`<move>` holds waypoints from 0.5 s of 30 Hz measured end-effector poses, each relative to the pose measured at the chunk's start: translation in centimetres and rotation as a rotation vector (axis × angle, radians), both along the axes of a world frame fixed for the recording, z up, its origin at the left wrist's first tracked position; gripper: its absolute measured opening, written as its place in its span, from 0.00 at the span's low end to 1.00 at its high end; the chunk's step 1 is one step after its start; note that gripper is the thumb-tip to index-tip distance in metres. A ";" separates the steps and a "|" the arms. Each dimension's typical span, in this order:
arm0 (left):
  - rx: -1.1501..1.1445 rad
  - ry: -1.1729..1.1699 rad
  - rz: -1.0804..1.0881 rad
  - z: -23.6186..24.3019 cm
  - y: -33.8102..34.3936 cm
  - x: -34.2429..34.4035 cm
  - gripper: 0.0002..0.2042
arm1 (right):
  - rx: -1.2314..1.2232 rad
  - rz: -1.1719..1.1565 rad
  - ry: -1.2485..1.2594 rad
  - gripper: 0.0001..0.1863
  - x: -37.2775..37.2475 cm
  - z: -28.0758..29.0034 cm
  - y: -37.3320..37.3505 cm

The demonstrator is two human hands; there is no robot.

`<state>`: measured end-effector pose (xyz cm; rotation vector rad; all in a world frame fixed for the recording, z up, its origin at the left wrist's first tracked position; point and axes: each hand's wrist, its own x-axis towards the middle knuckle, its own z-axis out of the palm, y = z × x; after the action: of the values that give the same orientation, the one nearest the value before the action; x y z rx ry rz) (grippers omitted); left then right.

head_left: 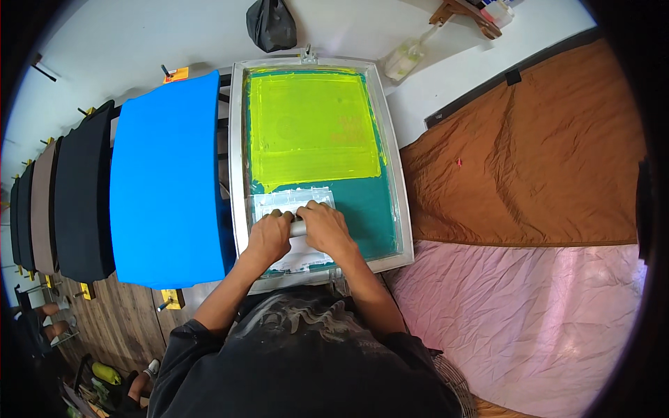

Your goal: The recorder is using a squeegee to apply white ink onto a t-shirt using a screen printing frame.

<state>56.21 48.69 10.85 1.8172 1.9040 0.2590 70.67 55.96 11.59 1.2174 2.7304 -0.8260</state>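
My left hand [270,238] and my right hand [325,230] both grip a silver squeegee [298,228], fingers curled over its bar. The squeegee lies across a patch of white ink [296,256] in the lower part of a screen in a metal frame [237,153]. Yellow-green ink [306,125] covers the screen's upper area, with green mesh [366,223] showing at lower right. The squeegee's blade is hard to make out. Whatever lies beneath the screen is hidden.
Boards covered in blue [164,181], black [83,195] and brown [43,205] fabric line the left. Brown [523,160] and pink [502,313] sheets cover the right. A black bag [272,24] and bottle [404,59] are behind. People's legs [139,386] show at lower left.
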 end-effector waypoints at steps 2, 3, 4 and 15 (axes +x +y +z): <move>0.022 -0.014 0.000 0.1 0.0 0.0 0.13 | -0.003 -0.004 0.007 0.17 0.0 0.1 0.0; 0.020 0.004 -0.008 0.1 0.0 0.1 0.13 | -0.007 -0.003 0.011 0.17 0.1 0.1 0.0; 0.018 0.022 -0.017 0.1 0.0 0.1 0.12 | -0.002 -0.007 0.013 0.17 0.2 0.0 -0.1; 0.050 0.016 -0.005 -0.1 -0.1 0.1 0.14 | 0.017 -0.081 0.001 0.17 -0.5 -0.2 -0.7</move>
<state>56.30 48.54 10.73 1.8615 1.9189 0.2937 70.20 55.30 11.41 1.3385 2.7109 -0.8132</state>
